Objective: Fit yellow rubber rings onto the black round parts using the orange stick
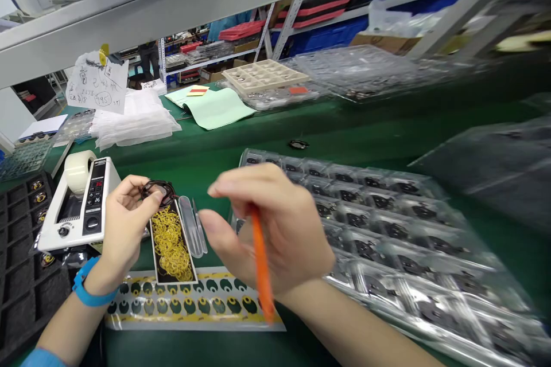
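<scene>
My left hand point(120, 218), with a blue wristband, pinches a thin black round part point(158, 190) between thumb and fingers. It is above the far end of a small white-rimmed box point(176, 283) filled with yellow rings point(170, 243). My right hand point(279, 229) is raised to the right of that box, slightly blurred. A slim orange stick-like tool point(262, 264) is tucked in its palm, pointing down, while the thumb and index finger are apart. Beneath both hands lies a sheet of dark and yellow stickers point(193, 325). Clear rounded strips point(191, 226) are beside the box.
A white tape dispenser point(95, 195) stands left, beside a black compartment tray point(26, 241). At right lies a large clear blister tray point(430, 182) holding several black parts. One black part point(298, 144) sits behind it. Papers, a beige tray point(264, 75) and a metal beam point(172, 11) are beyond.
</scene>
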Demonstrator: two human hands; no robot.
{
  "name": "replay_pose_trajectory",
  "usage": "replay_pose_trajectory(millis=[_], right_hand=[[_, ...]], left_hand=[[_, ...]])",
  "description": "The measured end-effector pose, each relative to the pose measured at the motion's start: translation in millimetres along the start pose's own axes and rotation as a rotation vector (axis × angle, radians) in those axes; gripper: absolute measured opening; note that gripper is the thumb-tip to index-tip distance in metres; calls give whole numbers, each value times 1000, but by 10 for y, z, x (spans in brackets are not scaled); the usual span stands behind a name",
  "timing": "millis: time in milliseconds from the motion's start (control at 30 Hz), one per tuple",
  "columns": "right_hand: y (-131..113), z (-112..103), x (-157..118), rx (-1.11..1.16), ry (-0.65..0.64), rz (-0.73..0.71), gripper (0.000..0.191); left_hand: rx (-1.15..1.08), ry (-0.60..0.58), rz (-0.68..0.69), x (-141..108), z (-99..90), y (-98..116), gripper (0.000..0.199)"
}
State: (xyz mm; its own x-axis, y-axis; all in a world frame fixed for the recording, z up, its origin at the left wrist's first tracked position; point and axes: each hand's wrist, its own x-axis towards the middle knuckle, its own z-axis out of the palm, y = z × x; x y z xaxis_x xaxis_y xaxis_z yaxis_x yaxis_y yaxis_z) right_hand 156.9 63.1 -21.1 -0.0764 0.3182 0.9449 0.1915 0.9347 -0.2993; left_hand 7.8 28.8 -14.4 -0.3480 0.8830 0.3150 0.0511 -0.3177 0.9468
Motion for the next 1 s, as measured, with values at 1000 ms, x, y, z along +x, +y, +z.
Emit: replay_pose_trajectory(millis=[1000], right_hand=[[100, -46, 27, -241, -152, -413, 9]], left_hand=[[396, 12, 407, -385, 71, 19, 26]])
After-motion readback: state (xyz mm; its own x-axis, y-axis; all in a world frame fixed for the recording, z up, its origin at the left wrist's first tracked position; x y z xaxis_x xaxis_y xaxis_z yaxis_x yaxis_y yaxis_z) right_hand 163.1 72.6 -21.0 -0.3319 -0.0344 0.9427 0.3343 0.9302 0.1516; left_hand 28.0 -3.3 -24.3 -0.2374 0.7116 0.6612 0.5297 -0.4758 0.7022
